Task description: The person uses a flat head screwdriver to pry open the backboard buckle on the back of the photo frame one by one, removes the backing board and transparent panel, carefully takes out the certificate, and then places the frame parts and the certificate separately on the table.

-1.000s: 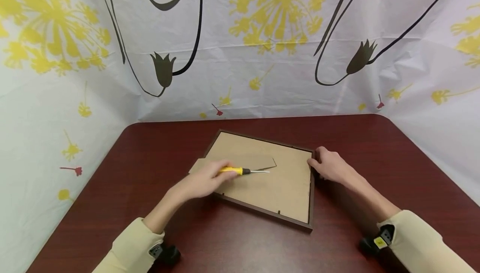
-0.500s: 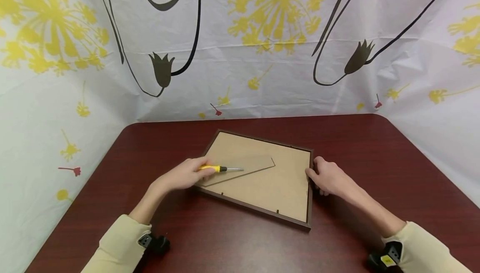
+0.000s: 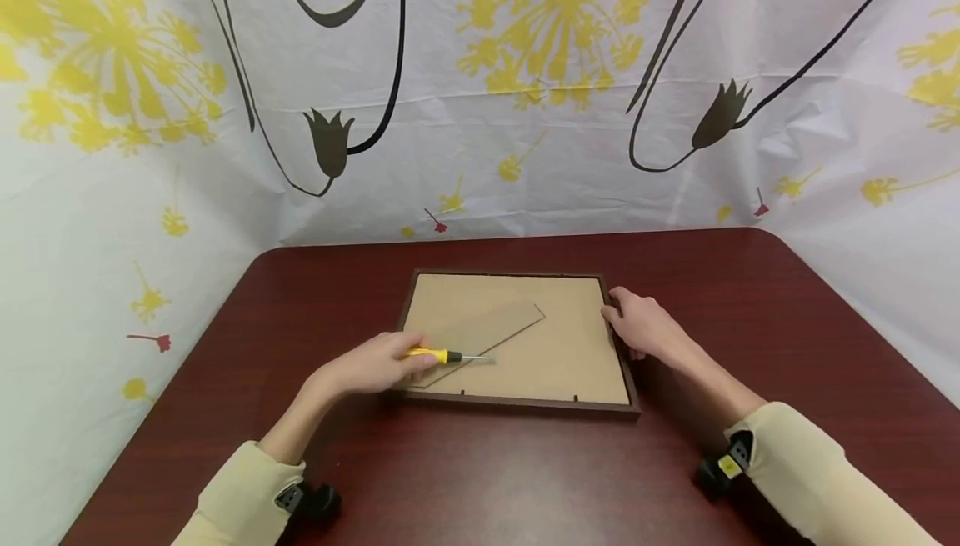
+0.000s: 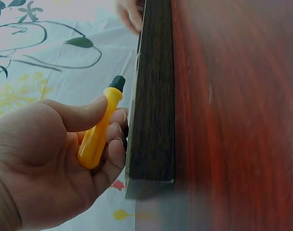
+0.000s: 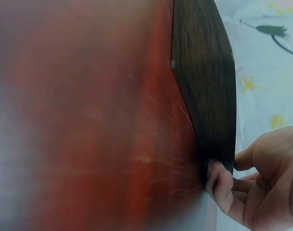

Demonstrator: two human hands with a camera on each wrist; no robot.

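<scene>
Head view: we find the picture frame (image 3: pixel 525 403) at the centre of the picture, lying back upward on the dark red table (image 3: pixel 525 479). Its tan backing board (image 3: pixel 577 342) carries a flat strip (image 3: pixel 487 325) slanting from lower left toward upper centre; two small dark tabs show along the lower edge.

Left hand (image 3: pixel 378 363), left of centre: thumb and curled fingers grip the yellow handle of a screwdriver (image 3: pixel 435 355), its shaft pointing right over the board. We cannot tell whether the tip touches. In the left wrist view the fingertips sit at the frame's edge, contact uncertain.

Right hand (image 3: pixel 647 329), right of centre: we see it pinching the frame's right side, thumb on the upper face, fingers curled below, as the lower right of the right wrist view confirms.

Patterned white cloth (image 3: pixel 525 196) fills the upper part of the head view.
</scene>
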